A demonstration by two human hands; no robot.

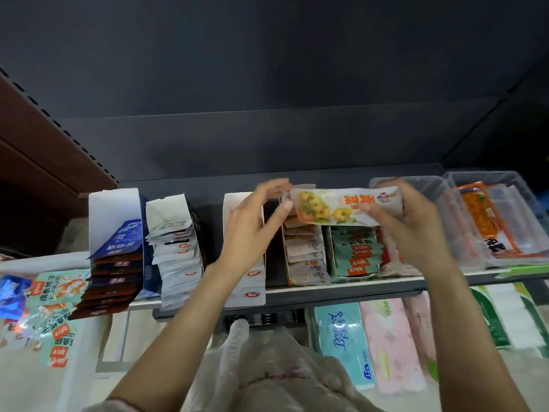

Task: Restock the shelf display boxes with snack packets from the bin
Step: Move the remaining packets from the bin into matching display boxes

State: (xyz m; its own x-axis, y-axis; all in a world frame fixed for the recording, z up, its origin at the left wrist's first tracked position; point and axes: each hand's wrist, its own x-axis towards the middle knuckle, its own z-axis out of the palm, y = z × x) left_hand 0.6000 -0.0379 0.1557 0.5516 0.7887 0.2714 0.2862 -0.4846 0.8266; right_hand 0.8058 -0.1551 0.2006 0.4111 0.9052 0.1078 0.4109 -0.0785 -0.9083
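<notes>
Holding a snack packet (pixel 341 208) at centre frame, right hand (pixel 411 230) pinching, left hand (pixel 255 221) loose-fingered beside it, risks misfiling into the neighbouring display box (pixel 306 257).

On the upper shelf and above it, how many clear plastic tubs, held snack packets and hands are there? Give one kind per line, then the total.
Clear plastic tubs: 2
Snack packet held above the boxes: 1
Hands, left hand and right hand: 2
Total: 5
</notes>
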